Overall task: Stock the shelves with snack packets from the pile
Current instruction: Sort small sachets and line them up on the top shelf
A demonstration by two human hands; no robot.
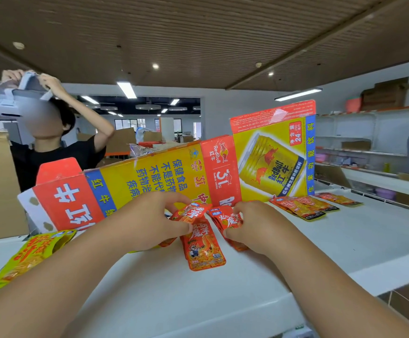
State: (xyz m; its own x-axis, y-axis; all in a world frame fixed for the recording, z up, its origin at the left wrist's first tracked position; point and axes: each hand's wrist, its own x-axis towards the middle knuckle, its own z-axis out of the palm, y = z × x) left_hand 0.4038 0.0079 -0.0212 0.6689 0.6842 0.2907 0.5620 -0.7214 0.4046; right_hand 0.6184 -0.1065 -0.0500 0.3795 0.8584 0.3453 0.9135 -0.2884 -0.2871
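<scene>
Just before the Red Bull carton [164, 172], left hand [149, 220] & right hand [254, 228] each pinch red snack packets [204, 250] (long axes approx. toward carton).

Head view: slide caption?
Left hand and right hand each grip red snack packets over a white shelf, before a Red Bull carton.

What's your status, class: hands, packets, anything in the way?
Left hand pinching red packets. Right hand gripping second red stack. Red Bull carton lying directly behind both.

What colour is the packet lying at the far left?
The packet is yellow with red lettering; the head view shows it.
</scene>
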